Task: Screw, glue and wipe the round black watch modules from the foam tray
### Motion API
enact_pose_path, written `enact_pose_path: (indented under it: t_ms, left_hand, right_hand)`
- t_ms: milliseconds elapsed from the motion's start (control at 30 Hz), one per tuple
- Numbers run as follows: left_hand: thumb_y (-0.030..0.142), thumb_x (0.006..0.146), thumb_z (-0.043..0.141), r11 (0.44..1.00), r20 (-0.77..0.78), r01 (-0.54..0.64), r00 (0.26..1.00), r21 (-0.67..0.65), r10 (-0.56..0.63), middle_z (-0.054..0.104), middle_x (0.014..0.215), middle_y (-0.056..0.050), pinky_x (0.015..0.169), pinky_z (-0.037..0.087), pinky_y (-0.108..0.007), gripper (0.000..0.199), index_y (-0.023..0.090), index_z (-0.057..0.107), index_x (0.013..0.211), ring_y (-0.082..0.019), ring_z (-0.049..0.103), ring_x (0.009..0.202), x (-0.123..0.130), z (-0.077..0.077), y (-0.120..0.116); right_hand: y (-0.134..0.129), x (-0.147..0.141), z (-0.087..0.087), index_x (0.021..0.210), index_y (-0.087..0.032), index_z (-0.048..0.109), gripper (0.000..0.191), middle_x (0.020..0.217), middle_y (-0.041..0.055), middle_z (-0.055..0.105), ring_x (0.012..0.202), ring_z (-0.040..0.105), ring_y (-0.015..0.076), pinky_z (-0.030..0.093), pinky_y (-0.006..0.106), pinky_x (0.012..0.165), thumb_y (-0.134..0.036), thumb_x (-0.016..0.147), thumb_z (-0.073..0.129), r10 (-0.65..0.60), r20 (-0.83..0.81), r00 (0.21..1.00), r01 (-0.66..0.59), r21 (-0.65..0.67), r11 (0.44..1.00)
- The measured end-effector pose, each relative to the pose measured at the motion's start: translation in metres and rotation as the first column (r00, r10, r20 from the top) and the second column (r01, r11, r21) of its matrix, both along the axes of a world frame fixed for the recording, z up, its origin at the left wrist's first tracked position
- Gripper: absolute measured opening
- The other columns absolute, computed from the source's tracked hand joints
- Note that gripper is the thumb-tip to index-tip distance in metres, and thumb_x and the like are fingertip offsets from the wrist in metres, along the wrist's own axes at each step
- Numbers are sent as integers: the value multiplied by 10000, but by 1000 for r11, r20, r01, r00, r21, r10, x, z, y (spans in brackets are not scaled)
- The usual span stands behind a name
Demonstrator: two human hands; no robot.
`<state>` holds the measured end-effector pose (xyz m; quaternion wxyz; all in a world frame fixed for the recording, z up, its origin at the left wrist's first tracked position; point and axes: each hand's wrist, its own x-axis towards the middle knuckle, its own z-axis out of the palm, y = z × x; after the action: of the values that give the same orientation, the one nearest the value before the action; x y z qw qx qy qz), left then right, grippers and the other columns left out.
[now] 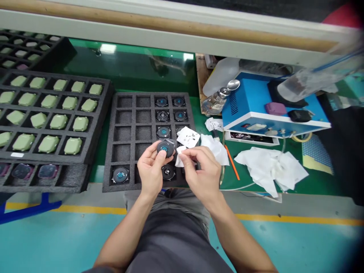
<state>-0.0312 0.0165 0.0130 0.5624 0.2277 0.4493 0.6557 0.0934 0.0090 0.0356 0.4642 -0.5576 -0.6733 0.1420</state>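
Observation:
My left hand point(152, 167) grips a round black watch body point(165, 148) by its edge, thumb resting near its face. A white cloth or tissue point(179, 150) is pinched in my right hand point(200, 168), close beside the watch. Under both hands lies a dark foam tray point(125, 132) divided into square compartments. Several round watch bodies sit in its right columns, among them one point(163, 132) just beyond my left hand. Another watch point(120, 174) occupies the near left compartment. A white paper with dark specks point(188, 137) lies over the tray past my right fingers.
Foam trays of green square watch cases point(57, 121) stand at left. On the right are a blue box-shaped device point(247, 102), a glass bottle point(214, 102), crumpled white wipes point(270, 167) and an orange stick point(232, 162). A beige rail point(170, 34) crosses behind the green bench.

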Motion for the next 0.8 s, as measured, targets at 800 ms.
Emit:
enact_pose_path:
  t_ms: [800]
  left_hand:
    - [190,918,534,998,-985,29,159,-56,-60,712,1211,-115,1024,499,-455,349,183,589,1262,-286,666,1157,-117,41,-12]
  right_hand:
    - [-43,51,-17,828,-208,684,137,767,14,677,690,588,155,476,295,676,-290,924,631,59,48,997,-52,-137,989]
